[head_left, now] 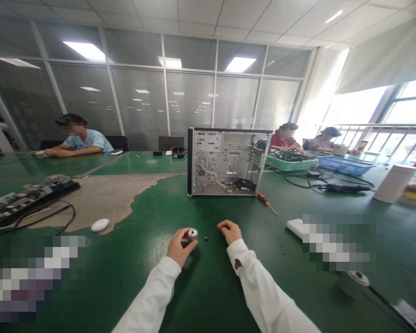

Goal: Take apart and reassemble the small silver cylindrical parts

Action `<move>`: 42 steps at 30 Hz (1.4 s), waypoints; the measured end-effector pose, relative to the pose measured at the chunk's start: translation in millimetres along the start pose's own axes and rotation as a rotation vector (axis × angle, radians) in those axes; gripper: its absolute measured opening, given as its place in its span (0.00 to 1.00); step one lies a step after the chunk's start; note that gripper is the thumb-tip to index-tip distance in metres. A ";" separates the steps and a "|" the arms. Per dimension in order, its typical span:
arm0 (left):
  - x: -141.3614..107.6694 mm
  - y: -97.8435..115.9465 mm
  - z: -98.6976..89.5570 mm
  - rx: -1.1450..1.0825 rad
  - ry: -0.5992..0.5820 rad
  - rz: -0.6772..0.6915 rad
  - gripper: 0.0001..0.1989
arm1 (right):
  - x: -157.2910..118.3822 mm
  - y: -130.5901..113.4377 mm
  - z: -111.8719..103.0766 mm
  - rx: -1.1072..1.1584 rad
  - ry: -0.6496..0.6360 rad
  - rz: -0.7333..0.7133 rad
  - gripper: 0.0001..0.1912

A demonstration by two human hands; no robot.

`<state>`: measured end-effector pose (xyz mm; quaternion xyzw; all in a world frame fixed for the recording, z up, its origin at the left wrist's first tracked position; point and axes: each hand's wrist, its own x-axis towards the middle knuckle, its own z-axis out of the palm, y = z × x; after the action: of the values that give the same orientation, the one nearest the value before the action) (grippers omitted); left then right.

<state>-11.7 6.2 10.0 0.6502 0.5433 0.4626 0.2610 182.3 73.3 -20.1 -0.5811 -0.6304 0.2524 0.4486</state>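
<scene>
My left hand (179, 249) is wrapped round a small metal cylinder (193, 234) with a silver top and a dark opening in it. The cylinder is held upright just over or on the green table (208, 286); which of the two I cannot tell. A tiny dark metal piece (205, 238) lies on the table between my hands. To its right, my right hand (230, 232) has its fingers curled together, and whatever they may hold is hidden. Beyond both hands stands an opened computer case (225, 162) with loose cables and a black fan inside.
An orange-handled screwdriver (266, 203) lies by the case's right corner. At left are a white oval object (100, 225) and a power strip (27, 199). Green (291, 163) and blue baskets (346, 165), cables and a white cylinder (395, 183) occupy the right. Other people sit across the table.
</scene>
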 end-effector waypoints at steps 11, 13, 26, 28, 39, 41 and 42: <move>-0.3 1.3 -0.6 -0.012 0.017 -0.008 0.15 | 2.7 2.1 9.2 0.059 0.003 0.007 0.08; -0.4 0.5 -0.5 -0.014 0.008 -0.006 0.16 | 2.3 1.6 8.5 0.058 0.011 0.008 0.09; 0.4 -4.6 0.3 0.081 -0.009 -0.042 0.17 | -17.4 -26.0 2.1 0.078 -0.023 -0.137 0.11; 0.5 -6.6 0.1 0.077 -0.014 -0.041 0.18 | -23.0 -33.3 3.7 0.092 -0.049 -0.201 0.11; 1.6 -10.6 1.9 -0.315 -0.226 -0.037 0.23 | -56.1 -65.1 14.3 -0.005 -0.242 -0.550 0.24; 0.8 -9.6 1.9 -0.334 -0.238 -0.035 0.23 | -58.0 -65.7 14.2 -0.011 -0.258 -0.533 0.23; 0.4 -9.5 2.0 -0.333 -0.238 -0.029 0.23 | -59.3 -65.6 13.6 -0.016 -0.259 -0.516 0.22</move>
<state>-14.4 9.6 1.4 0.6403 0.4339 0.4620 0.4340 132.8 6.2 12.4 -0.3681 -0.8112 0.1972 0.4094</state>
